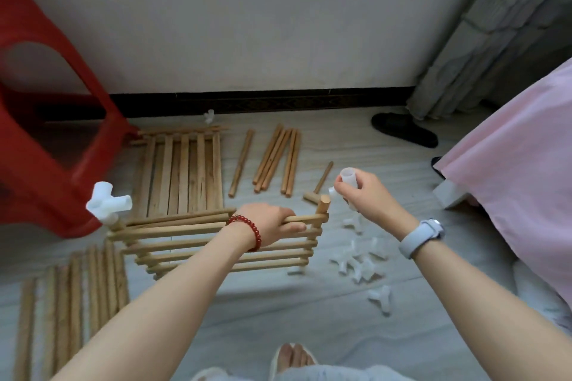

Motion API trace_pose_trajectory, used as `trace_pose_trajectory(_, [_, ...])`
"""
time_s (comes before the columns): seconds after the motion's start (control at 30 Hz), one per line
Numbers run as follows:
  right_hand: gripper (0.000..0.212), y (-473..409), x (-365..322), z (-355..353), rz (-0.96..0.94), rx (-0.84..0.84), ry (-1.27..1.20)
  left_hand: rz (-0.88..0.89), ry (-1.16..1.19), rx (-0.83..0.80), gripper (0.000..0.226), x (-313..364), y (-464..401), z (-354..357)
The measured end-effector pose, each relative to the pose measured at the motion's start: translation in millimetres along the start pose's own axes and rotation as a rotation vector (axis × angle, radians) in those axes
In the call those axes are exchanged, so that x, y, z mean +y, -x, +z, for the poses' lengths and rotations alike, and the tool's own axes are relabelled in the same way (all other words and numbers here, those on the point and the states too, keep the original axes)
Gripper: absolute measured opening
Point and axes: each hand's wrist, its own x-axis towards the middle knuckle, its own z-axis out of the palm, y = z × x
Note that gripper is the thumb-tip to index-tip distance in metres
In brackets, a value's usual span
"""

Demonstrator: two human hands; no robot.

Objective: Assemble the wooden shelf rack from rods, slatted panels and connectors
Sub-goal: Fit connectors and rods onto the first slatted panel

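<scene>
Left hand (272,224) fingers grip the slatted panel (223,244); right hand (363,192) apparently pinches a connector (348,178).

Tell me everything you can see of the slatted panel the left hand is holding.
The slatted panel looks like light bare wood: long horizontal slats joined to crosspieces at both ends. It stands on edge on the floor. The left hand grips its top slat near the right end. A white connector caps the upper left corner; the upper right rod end is bare.
</scene>
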Motion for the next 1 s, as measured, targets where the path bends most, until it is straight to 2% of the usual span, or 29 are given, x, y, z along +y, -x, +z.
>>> trace_pose_trajectory(0.1, [0.025,-5,-10,-6,-0.038,-0.023,0.162,-0.005,-0.065,0.052,0.052,2,-1,1])
trace_pose_trajectory(0.27, [0.012,-13,-26,-7,-0.14,-0.146,0.772,-0.001,-0.066,0.056,0.05,-1,-5,3])
trace_pose_trajectory(0.4, [0.011,-10,-37,4,-0.231,-0.165,1.026,0.013,-0.068,0.07,0.051,0,-7,7])
trace_pose_trajectory(0.63, [0.014,1,-32,27,-0.162,0.037,1.06,0.006,-0.047,0.084,0.053,-3,-12,10])
trace_pose_trajectory(0.77, [0.01,-1,-35,31,-0.096,0.059,1.048,0.005,-0.048,0.1,0.054,-1,-11,10])
trace_pose_trajectory(0.9, [0.018,4,-37,25,-0.118,-0.044,1.039,0.008,-0.072,0.095,0.054,2,-6,10])
trace_pose_trajectory(1.0, [0.045,1,-45,6,-0.144,-0.241,1.073,0.015,-0.095,0.077,0.054,7,-3,11])
